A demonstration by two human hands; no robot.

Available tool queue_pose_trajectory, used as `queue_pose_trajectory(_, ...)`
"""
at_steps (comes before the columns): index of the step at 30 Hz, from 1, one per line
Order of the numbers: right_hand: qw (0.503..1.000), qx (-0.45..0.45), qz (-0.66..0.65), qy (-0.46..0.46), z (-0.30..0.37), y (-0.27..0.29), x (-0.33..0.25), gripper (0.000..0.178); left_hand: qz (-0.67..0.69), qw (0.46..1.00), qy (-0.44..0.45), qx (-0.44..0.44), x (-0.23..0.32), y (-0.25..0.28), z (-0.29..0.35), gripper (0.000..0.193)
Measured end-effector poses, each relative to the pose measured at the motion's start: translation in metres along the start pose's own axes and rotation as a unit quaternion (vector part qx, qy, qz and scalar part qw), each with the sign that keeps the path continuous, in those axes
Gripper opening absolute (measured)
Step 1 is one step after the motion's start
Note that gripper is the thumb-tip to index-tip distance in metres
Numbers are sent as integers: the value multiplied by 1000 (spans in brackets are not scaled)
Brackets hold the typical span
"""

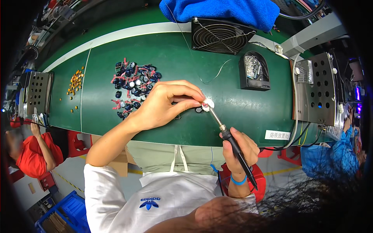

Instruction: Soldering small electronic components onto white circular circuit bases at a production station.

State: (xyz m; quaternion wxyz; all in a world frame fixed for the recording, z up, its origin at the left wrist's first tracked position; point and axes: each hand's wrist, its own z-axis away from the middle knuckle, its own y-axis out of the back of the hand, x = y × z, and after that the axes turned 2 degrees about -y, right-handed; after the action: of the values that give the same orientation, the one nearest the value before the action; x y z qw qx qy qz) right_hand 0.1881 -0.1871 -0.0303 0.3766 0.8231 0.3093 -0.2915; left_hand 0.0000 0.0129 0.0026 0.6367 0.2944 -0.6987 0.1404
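You pinch small white rounded part (210,102) above green surface (248,112); left hand (167,99) has fingers nearly together, probably for steadiness. Right hand (245,150) curls fingers around black-handled soldering iron (234,146), likely avoiding hot metal; contact unclear.

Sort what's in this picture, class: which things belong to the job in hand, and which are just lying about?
Seemingly in the job:
- soldering iron, held by the right hand
- small white-and-red piece, at the fingertips of the left hand
- probably the dark round parts

Seemingly lying about:
- blue cloth
- orange parts
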Motion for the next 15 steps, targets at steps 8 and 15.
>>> queue_pose_trajectory(8,1000,9,-7,-16,1,3,-1,34,1,1000,0,1,0,-1,-1,13)
queue_pose_trajectory(15,1000,5,-14,-19,1,2,-1,34,-49,998,-29,-2,3,1,-1,11)
